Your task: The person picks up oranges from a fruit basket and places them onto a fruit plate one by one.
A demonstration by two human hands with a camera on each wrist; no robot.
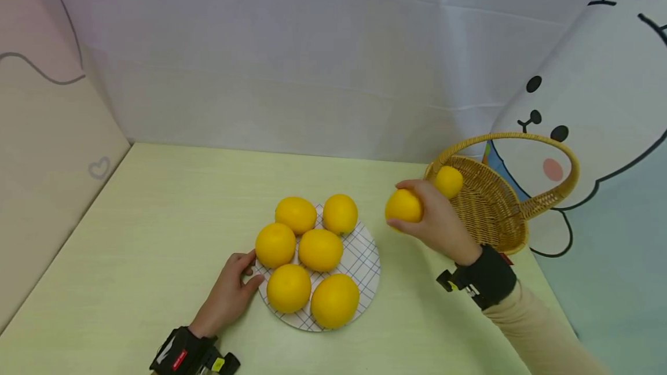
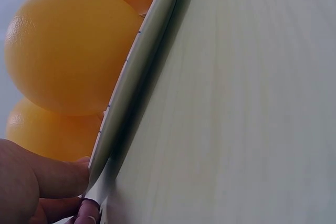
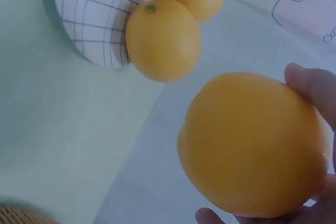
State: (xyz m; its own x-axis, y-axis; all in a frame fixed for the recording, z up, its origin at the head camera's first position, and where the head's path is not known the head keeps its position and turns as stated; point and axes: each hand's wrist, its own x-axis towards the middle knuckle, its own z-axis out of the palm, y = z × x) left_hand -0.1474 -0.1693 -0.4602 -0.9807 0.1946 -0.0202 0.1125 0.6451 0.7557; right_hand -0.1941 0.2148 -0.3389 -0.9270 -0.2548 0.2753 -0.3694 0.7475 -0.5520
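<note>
My right hand (image 1: 440, 221) holds a yellow citrus fruit (image 1: 403, 206) between thumb and fingers, above the table between the plate and the basket. In the right wrist view this fruit (image 3: 252, 145) is roundish with a slight bump at one end. A round white plate (image 1: 367, 265) with a blue grid pattern carries several similar yellow fruits (image 1: 320, 250). My left hand (image 1: 229, 291) pinches the plate's left rim, thumb on top and fingertips at the underside in the left wrist view. A wicker basket (image 1: 490, 207) stands to the right, with one yellow fruit (image 1: 449, 182) at its left side.
The basket's tall arched handle (image 1: 552, 201) rises over its opening, just right of my right hand. A white sheet (image 1: 312, 74) hangs behind the pale table (image 1: 156, 219). Printed cartoon panels (image 1: 599, 132) stand at the sides.
</note>
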